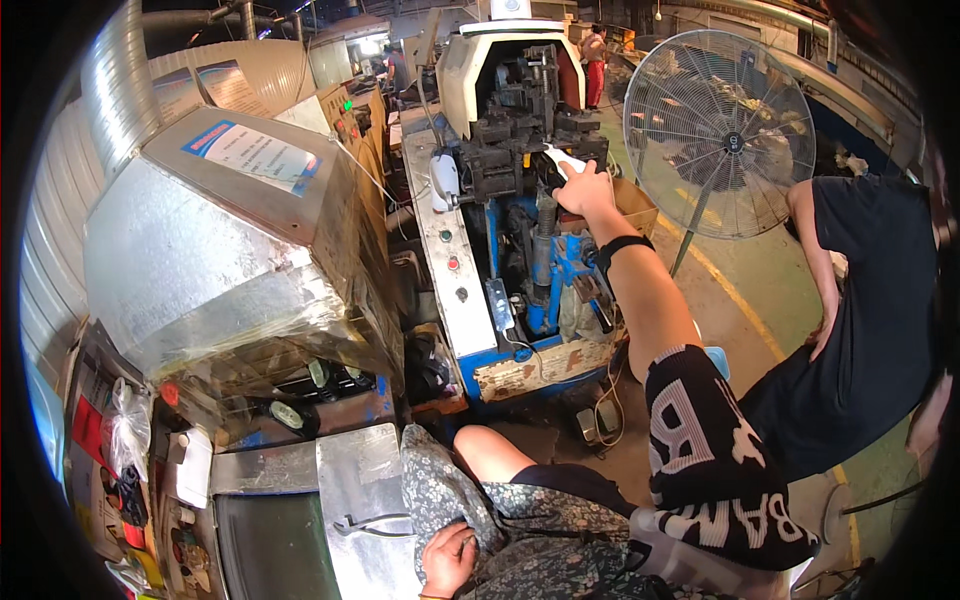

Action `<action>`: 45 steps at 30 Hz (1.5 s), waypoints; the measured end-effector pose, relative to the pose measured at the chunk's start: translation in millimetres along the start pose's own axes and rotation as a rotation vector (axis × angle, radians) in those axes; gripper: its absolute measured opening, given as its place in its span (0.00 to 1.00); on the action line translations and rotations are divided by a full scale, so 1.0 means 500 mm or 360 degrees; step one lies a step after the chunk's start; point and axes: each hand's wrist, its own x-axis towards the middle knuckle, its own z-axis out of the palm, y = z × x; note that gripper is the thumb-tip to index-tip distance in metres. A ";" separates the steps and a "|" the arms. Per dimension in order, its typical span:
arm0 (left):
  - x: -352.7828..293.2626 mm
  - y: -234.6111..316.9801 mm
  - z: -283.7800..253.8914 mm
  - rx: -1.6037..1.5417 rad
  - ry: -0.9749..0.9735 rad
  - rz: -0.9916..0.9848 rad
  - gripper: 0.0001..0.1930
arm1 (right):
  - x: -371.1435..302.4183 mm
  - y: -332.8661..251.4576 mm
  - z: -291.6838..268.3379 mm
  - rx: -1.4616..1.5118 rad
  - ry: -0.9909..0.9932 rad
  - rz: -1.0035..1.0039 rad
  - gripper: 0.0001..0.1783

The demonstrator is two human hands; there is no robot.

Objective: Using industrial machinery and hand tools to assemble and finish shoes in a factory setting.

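Note:
My right arm, in a black patterned sleeve and a dark wristband, stretches forward to a machine (530, 140) with black metal clamping parts. At those parts my right hand (587, 192) has its fingers on a small white piece (563, 160), whose kind I cannot make out. The fingers look closed on its near end. My left hand (450, 558) rests low in front of me on dark floral cloth (550, 570), fingers curled; whatever may be in them is hidden. Just beyond it, a pair of pliers (370, 524) lies on a bare metal plate (362, 470).
A metal-hooded unit (210, 280) stands on the left, with several shoe-like pieces (290, 415) in its lower opening. A button panel (450, 262) runs along the machine's left side. To the right are a large standing fan (722, 140) and a person in black (870, 300).

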 end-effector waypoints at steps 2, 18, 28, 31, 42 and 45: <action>-0.004 -0.019 0.003 -0.0007 0.0005 0.0016 0.08 | -0.037 0.007 0.017 -0.0036 0.0075 -0.0034 0.42; -0.012 -0.013 -0.005 -0.0293 -0.0034 -0.0058 0.08 | -0.213 0.083 0.064 0.0808 0.0426 -0.0031 0.52; 0.240 0.017 -0.119 -0.1302 0.0527 -0.0529 0.26 | -0.812 -0.095 0.094 0.1645 0.0469 -0.1232 0.54; 0.239 0.057 -0.176 -0.2591 0.0730 -0.0860 0.28 | -0.922 -0.098 0.078 0.1748 -0.0525 -0.1609 0.59; -0.010 0.160 -0.167 -0.0602 0.0551 0.0105 0.38 | -0.994 -0.185 0.019 0.2553 -0.1753 -0.1817 0.64; -0.008 0.179 -0.196 -0.0618 0.0080 0.0038 0.38 | -0.996 -0.177 -0.009 0.2135 -0.1531 -0.2092 0.51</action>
